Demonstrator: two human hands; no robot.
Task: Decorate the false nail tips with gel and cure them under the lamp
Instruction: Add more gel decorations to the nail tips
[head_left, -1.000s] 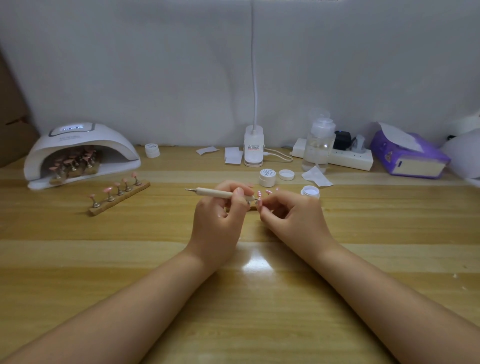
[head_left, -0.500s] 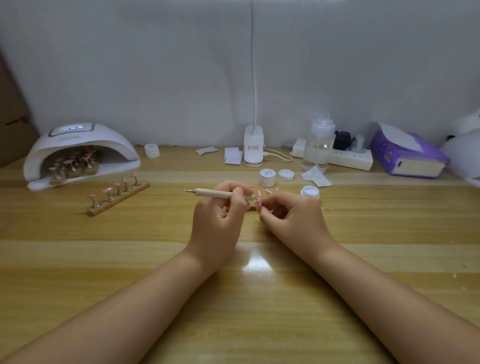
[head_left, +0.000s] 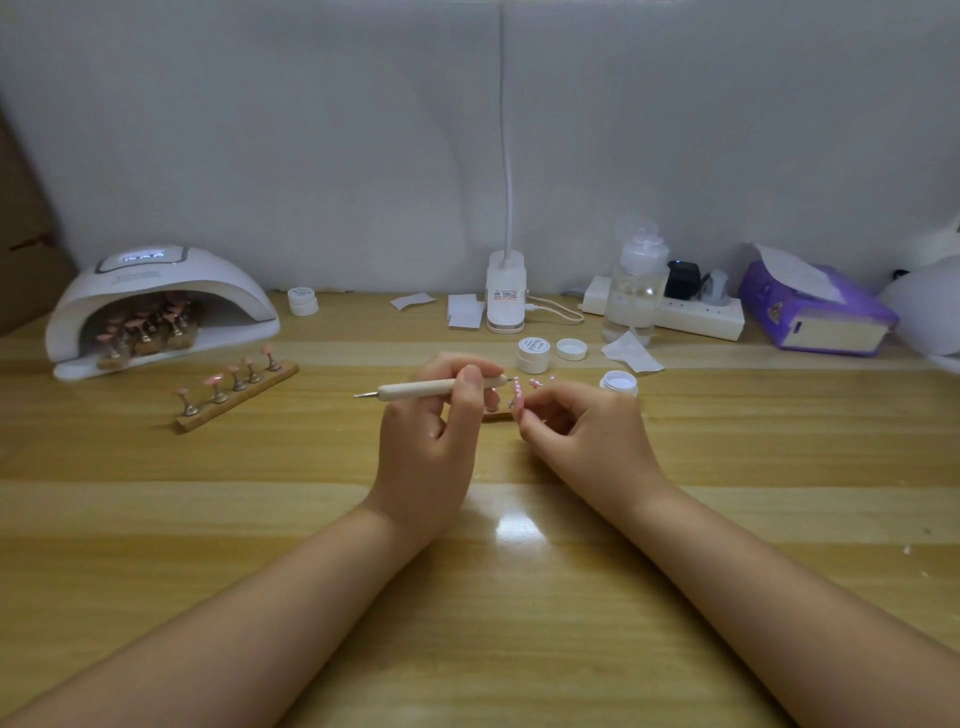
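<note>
My left hand (head_left: 431, 431) grips a wooden dotting tool (head_left: 421, 388) held level, its right tip touching a pink false nail tip (head_left: 518, 401). My right hand (head_left: 582, 431) pinches that nail tip's stand between thumb and fingers. A wooden holder bar (head_left: 496, 414) lies partly hidden behind both hands. An open gel pot (head_left: 619, 383) stands just behind my right hand. Further left, another wooden bar (head_left: 236, 395) carries several pink nail tips. The white curing lamp (head_left: 156, 301) at the far left holds more tips inside.
A closed gel jar (head_left: 533, 354) and a loose lid (head_left: 571, 349) sit behind my hands. Along the wall stand a desk lamp base (head_left: 505, 299), a clear pump bottle (head_left: 635, 291), a power strip (head_left: 696, 312), a purple tissue box (head_left: 815, 306) and another jar (head_left: 303, 301).
The dotting tool has shifted very slightly at the nail tip. Both hands stay in the same place.
</note>
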